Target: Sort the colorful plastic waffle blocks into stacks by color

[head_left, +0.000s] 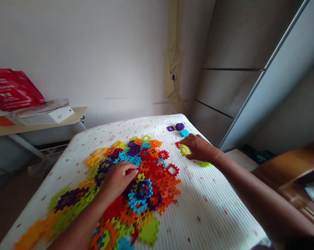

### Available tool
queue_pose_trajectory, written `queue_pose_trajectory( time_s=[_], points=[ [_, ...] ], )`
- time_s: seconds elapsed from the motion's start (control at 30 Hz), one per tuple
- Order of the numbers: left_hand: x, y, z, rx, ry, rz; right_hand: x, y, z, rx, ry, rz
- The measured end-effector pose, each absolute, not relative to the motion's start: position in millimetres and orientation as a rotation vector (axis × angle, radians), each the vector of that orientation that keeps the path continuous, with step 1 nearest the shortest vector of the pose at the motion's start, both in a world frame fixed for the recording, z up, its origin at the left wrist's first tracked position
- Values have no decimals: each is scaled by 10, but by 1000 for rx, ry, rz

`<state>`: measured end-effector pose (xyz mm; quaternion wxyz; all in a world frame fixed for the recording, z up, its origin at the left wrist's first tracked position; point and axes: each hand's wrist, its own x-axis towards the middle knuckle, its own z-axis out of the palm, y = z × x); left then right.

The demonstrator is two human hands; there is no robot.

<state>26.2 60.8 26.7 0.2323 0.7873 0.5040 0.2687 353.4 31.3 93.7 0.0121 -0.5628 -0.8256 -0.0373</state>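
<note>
A heap of colourful plastic interlocking pieces (169,187) with notched edges lies on a white quilted cover. My left hand (117,178) rests over the middle of this heap, its fingers curled and closed. Dark red shows between thumb and forefinger; whether it is a held piece or part of the pile is unclear. To the right of the heap, my right hand (200,147) has thumb and fingers around a yellow-green interlocking piece (184,150). A small red piece (177,144) shows by its fingertips, and another lime-green piece (203,163) lies partly under the hand.
Beyond my right hand sit a purple stack (180,126), a flat purple piece (170,128) and a blue stack (184,133). A side table (80,114) at left bears red bags (13,90) and a white box (61,114). A grey cabinet (224,90) stands at right.
</note>
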Motion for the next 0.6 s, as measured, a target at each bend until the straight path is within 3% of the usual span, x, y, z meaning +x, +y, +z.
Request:
queue_pose_trajectory(
  time_s=[0.2, 0.6],
  points=[
    [46, 644, -4, 2399, 1370, 571, 3658, 184, 887, -1874, -2777, -72],
    [43, 619, -6, 2443, 1367, 541, 3558, 45, 530, -1820, -2934, -248]
  ],
)
